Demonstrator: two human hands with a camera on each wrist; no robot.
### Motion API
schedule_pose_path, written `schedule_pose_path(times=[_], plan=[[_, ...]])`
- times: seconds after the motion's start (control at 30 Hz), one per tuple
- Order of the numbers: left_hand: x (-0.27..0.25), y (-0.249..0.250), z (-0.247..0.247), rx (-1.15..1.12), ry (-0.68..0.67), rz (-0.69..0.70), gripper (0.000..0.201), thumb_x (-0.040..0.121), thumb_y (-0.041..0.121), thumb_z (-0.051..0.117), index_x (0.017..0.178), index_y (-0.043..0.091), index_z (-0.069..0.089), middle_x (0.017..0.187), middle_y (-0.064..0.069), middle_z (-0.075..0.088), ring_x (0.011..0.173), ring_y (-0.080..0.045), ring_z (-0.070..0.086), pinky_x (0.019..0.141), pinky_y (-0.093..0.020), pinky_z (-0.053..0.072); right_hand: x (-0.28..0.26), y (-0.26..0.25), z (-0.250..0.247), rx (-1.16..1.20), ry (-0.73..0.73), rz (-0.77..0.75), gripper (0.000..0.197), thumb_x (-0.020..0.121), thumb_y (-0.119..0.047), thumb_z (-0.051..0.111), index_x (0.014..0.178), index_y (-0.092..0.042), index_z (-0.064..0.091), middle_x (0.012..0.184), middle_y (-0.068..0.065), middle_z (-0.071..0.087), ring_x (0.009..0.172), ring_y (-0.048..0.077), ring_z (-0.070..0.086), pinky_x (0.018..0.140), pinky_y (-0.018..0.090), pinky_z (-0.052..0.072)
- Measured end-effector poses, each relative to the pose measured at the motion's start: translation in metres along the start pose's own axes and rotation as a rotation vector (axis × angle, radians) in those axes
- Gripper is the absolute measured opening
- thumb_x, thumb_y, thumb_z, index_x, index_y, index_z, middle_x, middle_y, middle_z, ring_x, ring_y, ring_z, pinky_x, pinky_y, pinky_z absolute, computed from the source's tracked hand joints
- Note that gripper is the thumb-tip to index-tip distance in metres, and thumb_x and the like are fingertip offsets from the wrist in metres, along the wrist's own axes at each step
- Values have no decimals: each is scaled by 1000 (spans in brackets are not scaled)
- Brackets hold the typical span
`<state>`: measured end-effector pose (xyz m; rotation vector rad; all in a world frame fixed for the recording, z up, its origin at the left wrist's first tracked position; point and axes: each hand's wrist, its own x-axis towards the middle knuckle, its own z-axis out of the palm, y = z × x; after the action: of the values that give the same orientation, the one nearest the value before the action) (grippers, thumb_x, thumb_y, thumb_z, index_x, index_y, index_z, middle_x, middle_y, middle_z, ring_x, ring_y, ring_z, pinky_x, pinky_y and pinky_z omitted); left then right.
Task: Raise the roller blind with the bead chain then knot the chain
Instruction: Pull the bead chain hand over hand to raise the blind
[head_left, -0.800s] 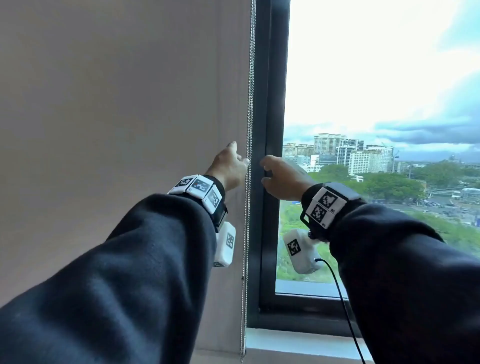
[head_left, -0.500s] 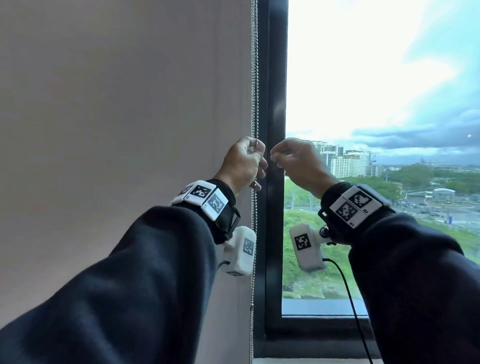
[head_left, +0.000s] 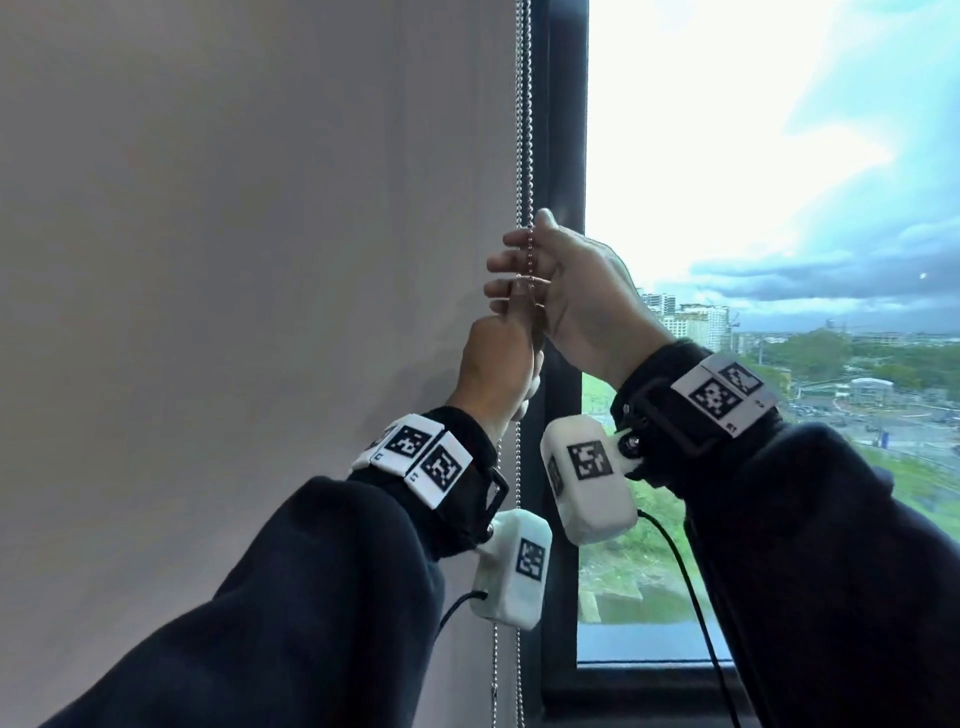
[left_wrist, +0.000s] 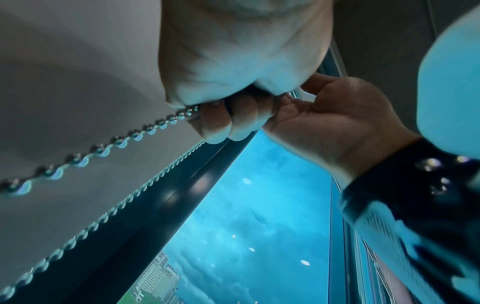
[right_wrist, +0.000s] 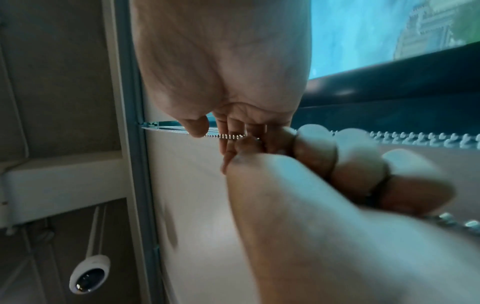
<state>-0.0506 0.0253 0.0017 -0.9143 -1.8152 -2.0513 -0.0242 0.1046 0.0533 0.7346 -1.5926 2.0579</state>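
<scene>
Both hands raised together, touching

The left hand (head_left: 501, 358) is fisted with curled fingers (left_wrist: 221, 125) gripping the bead chain (head_left: 523, 104); the right hand (head_left: 569, 291) sits just above, thumb up, fingers reaching left to pinch it. Both dark-sleeved forearms angle upward.

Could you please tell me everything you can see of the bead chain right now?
The bead chain is a string of small shiny metal-looking balls, hanging in two near-vertical strands along the right edge of the lowered blind, beside the dark window frame. The left hand grips it in a closed fist; directly above, the right hand holds a strand that crosses its fingers. Below the hands both strands hang on downward. No knot shows.
</scene>
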Motion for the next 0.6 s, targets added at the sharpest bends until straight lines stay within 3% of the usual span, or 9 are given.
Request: schedule_pose_path(times=[0.13, 0.27, 0.4, 0.47, 0.53, 0.6], plan=[[-11, -2, 8, -52, 26, 21, 61, 98, 55, 41, 51, 18, 28, 45, 0, 23, 37, -13, 17, 49, -33, 11, 10, -8, 2, 98, -31, 37, 33, 103, -39, 49, 99, -7, 57, 73, 5, 59, 54, 17, 54, 54, 32, 52], [-22, -10, 8, 32, 63, 50, 64, 95, 62, 39, 50, 18, 31, 51, -3, 30, 48, -17, 24, 56, -33, 23, 13, -10, 1, 80, -48, 80, 34, 102, -44, 49, 94, -12, 57, 63, -3, 46, 45, 12, 35, 43, 24, 35], [-33, -42, 5, -27, 34, -31, 64, 94, 65, 39, 44, 24, 38, 48, -2, 33, 51, -22, 37, 54, -39, 31, 15, -5, -2, 82, -48, 123, 38, 101, -49, 47, 85, -15, 55, 59, -5, 37, 43, 10, 26, 40, 21, 23], [-41, -56, 6, -79, -5, -85, 62, 88, 71, 41, 47, 23, 43, 51, -6, 37, 63, -33, 42, 59, -48, 33, 15, 1, -6, 76, -57, 139, 41, 101, -52, 46, 80, -17, 55, 59, -6, 33, 42, 9, 23, 38, 21, 21], [-43, -68, 6, -102, -5, -129, 61, 85, 72, 42, 51, 21, 48, 55, -12, 41, 70, -34, 40, 62, -49, 31, 14, 8, -8, 62, -51, 147, 45, 100, -55, 45, 76, -19, 55, 59, -6, 31, 42, 9, 23, 37, 20, 20], [-46, -69, 7, -117, -15, -161, 73, 81, 76, 47, 66, 6, 58, 70, -22, 52, 74, -36, 44, 65, -50, 31, 14, 11, -9, 67, -34, 145, 47, 99, -57, 44, 74, -19, 55, 58, -6, 30, 42, 9, 22, 37, 20, 19]])
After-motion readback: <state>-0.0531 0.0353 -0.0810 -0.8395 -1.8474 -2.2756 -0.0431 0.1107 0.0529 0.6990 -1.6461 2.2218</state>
